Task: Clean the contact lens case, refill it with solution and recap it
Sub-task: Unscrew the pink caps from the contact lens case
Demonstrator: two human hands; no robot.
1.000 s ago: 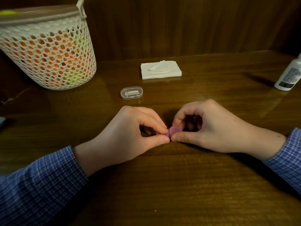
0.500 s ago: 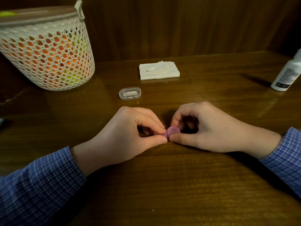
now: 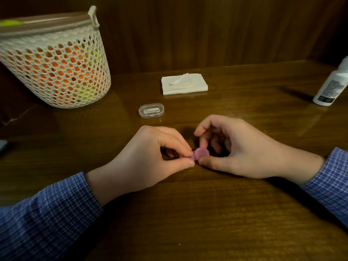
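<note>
We are looking at a table [image 3: 226, 213] made of dark wood, and it is shining, smooth and glossy. The wall [image 3: 207, 31] at the far side is showing wood too, with lines running up and down. On the far left, a plastic basket [image 3: 56, 72] full of holes is looking matt. The soft paper tissues [image 3: 184, 84] are looking a bit crumpled on top. Near them, a little clear box [image 3: 151, 110] is looking like shiny plastic. The pink lens case [image 3: 201, 153] is looking smooth. The sleeves [image 3: 47, 219] are showing checked cloth. On the far right, the white bottle [image 3: 331, 85] is looking like smooth plastic.
</note>
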